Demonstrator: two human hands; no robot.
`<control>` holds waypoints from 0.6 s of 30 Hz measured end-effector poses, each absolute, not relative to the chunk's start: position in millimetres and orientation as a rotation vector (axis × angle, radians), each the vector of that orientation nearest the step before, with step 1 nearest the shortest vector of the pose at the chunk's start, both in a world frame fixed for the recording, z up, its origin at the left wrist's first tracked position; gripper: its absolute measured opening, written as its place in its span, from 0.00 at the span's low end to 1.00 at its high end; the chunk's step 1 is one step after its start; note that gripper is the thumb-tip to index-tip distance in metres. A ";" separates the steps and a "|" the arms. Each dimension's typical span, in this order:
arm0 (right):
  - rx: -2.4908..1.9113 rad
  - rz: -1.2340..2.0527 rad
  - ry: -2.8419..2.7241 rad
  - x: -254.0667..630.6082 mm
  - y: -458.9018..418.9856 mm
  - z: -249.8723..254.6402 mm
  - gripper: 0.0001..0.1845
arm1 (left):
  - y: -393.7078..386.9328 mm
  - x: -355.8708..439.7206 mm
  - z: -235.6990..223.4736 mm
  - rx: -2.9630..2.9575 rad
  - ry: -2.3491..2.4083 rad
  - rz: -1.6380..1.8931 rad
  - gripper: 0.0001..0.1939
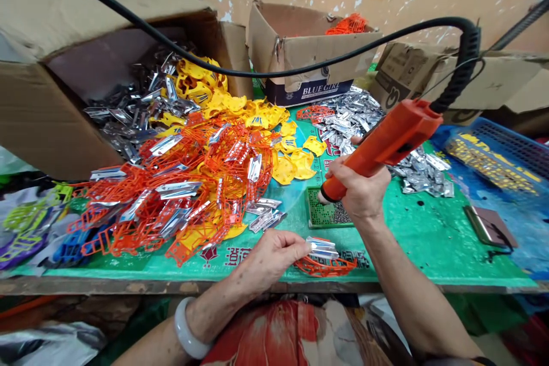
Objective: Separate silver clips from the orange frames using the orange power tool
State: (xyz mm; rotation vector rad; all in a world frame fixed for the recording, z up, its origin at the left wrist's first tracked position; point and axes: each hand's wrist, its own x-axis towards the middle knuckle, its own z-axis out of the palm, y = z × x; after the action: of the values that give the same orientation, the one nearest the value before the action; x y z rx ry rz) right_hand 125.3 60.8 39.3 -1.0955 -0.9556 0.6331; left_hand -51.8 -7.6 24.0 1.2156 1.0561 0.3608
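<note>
My right hand [358, 189] is wrapped round an orange powered screwdriver [386, 143], its tip down over a small green screw tray [323, 214]. A black cable [461, 68] runs from the tool's rear up and to the left. My left hand [272, 257] pinches a shiny silver plastic piece [322, 247] resting on an orange plastic frame [326, 266] near the table's front edge. A pale bangle [186, 329] sits on my left wrist.
A big heap of orange frames [180, 194], yellow parts [240, 108] and silver pieces [128, 108] spills from a cardboard box [51, 91] at left. More silver pieces [355, 120] lie behind the tool. Boxes [300, 51] line the back; a blue basket [497, 154] stands right.
</note>
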 end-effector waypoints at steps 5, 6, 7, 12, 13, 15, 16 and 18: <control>-1.129 0.643 -0.983 126.9 60.5 35.9 0.12 | -7.4 -49.4 27.4 1.148 1.068 0.397 0.17; -1.128 0.642 -0.993 126.7 60.1 35.9 0.12 | -7.4 -48.9 28.1 1.137 1.071 0.406 0.16; -1.123 0.640 -1.001 126.3 59.7 36.0 0.11 | -7.4 -48.5 28.5 1.131 1.071 0.412 0.16; -1.095 0.652 -0.997 124.5 59.1 38.7 0.13 | -6.3 -48.7 24.5 1.143 1.061 0.399 0.17; -1.090 0.655 -0.992 125.0 59.2 40.1 0.13 | -6.0 -48.9 23.3 1.150 1.059 0.394 0.17; -1.072 0.666 -0.978 126.8 58.8 45.0 0.15 | -5.3 -49.1 21.6 1.158 1.054 0.385 0.16; -1.057 0.676 -0.972 128.1 58.0 48.9 0.17 | -5.1 -49.1 21.1 1.161 1.053 0.384 0.16; -1.014 0.708 -0.969 130.7 54.5 59.5 0.21 | -5.2 -48.8 20.2 1.165 1.053 0.386 0.17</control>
State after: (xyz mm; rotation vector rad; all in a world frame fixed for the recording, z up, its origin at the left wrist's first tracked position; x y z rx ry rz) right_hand 130.7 54.5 59.5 -1.0139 -0.9691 0.7081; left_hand -48.8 -5.2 20.2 1.1647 1.0535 0.3861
